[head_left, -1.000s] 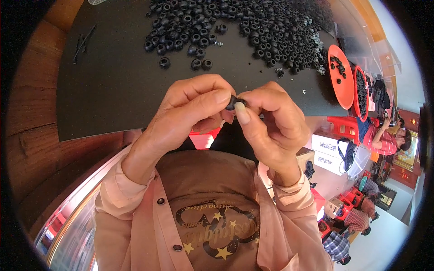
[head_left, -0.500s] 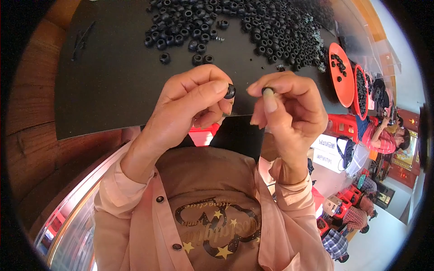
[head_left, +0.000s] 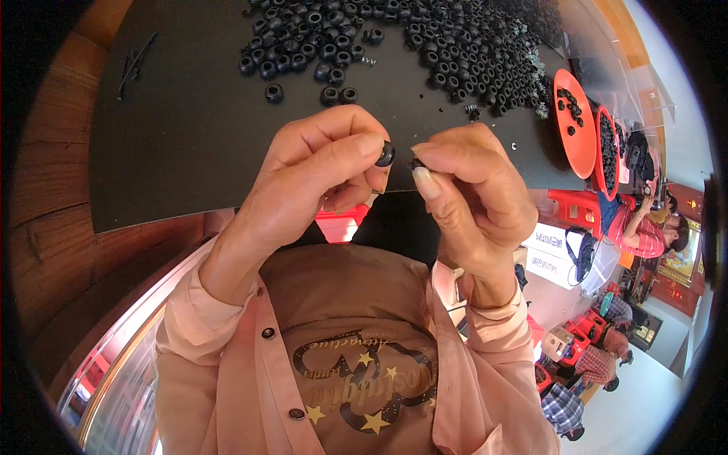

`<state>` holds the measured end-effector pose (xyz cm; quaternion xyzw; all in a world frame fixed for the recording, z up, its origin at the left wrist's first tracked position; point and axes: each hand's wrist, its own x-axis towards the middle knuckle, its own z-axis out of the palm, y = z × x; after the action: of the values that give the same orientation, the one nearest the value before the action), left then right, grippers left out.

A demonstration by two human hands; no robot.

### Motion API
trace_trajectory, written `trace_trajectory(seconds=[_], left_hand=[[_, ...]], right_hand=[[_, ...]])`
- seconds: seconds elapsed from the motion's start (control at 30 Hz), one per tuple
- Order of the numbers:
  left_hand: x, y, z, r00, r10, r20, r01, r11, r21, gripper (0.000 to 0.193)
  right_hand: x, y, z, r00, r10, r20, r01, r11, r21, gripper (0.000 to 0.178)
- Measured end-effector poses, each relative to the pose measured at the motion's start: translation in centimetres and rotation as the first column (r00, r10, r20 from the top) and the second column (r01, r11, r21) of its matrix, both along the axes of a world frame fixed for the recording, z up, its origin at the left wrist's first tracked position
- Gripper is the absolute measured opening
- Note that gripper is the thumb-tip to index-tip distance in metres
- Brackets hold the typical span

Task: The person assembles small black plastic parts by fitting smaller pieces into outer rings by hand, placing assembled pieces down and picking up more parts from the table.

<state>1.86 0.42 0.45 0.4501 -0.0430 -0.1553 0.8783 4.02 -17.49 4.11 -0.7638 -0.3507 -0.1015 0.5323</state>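
Observation:
My left hand (head_left: pixel 322 163) pinches a round black bead-like piece (head_left: pixel 386 154) between thumb and fingertips, its opening turned toward the right. Just to its right, my right hand (head_left: pixel 478 186) holds a smaller dark piece (head_left: pixel 415 163) between thumb and forefinger; its exact kind is hard to make out. A narrow gap separates the two pieces. Both hands are above the near edge of the dark table (head_left: pixel 174 152). Beyond them lies a large heap of hollow black round pieces (head_left: pixel 303 49), with a few strays (head_left: pixel 274 93) closer to my left hand.
Small metal springs (head_left: pixel 368 61) lie among the pieces, more along the heap's right side. An orange-red plate (head_left: pixel 572 144) holding small black parts sits at the right, beside a red basin (head_left: pixel 607 163) of black parts. Thin black rods (head_left: pixel 135 64) lie far left. People sit farther off right.
My right hand has moved left, bringing its small dark piece close to the one in my left hand. The left hand stays almost in place.

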Motion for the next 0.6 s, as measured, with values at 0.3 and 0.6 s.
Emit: trace_trajectory(seconds=[0.3, 0.6], left_hand=[[0.0, 0.4, 0.1, 0.997, -0.075, 0.020, 0.073, 0.995, 0.063, 0.024], [0.0, 0.8, 1.1, 0.986, -0.162, -0.029, 0.164, 0.984, 0.076, 0.022]], right_hand=[[-0.3, -0.4, -0.1, 1.000, -0.014, 0.016, 0.014, 0.999, -0.051, 0.019], [0.1, -0.2, 0.1, 0.970, 0.041, 0.241, 0.001, 0.985, -0.173, 0.024]])
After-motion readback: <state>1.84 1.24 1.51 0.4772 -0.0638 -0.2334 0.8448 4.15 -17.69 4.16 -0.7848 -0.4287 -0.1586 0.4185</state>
